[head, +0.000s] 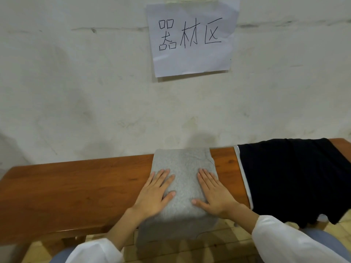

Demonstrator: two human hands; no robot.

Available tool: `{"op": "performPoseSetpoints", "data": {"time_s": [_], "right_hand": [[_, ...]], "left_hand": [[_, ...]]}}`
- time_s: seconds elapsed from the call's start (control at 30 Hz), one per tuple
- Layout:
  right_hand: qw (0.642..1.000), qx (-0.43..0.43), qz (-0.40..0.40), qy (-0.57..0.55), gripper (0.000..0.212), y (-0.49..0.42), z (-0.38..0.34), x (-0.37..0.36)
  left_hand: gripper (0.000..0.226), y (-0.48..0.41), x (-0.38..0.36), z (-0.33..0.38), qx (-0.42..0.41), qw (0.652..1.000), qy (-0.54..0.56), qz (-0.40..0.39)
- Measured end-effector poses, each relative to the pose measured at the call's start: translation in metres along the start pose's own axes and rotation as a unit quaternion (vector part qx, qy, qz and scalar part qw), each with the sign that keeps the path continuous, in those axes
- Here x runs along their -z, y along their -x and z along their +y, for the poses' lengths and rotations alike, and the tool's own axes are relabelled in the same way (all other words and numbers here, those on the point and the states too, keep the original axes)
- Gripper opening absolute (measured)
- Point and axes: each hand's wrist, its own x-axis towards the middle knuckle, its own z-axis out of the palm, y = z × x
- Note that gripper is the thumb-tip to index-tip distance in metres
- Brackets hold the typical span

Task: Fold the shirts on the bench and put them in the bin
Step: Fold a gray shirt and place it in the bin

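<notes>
both flat hands, left hand [154, 194] and right hand [215, 193], fingers straight, press the folded grey knit shirt [183, 179] overhanging the long wooden bench's [76, 186] near edge; bare bench leftward, black shirt [294, 177] rightward.

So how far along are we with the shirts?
Done: the grey shirt is folded into a narrow strip across the bench, its near end hanging over the front edge. In hand: left hand and right hand press flat on it. Left: finishing that fold, the black shirt lying unfolded to the right, and binning both; no bin is in view.
</notes>
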Motion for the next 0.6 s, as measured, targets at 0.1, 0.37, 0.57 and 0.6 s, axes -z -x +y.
{"op": "performPoseSetpoints", "data": {"time_s": [0.1,0.37,0.57,0.6], "right_hand": [[1.0,0.027,0.002,0.007,0.096,0.006,-0.001,-0.001],[0.998,0.062,-0.005,0.028,0.095,0.022,-0.009,-0.008],[0.996,-0.02,-0.085,0.032,0.085,0.028,-0.016,-0.01],[0.993,-0.03,-0.109,0.02,0.083,0.029,-0.017,-0.011]], "left_hand": [[0.063,0.019,-0.002,0.012,0.041,0.999,0.003,-0.009],[0.082,0.055,0.0,0.026,0.052,0.994,-0.035,-0.095],[0.089,0.062,-0.001,0.03,0.047,0.996,-0.048,-0.066],[0.088,0.062,0.0,0.032,0.054,0.995,-0.038,-0.07]]}}
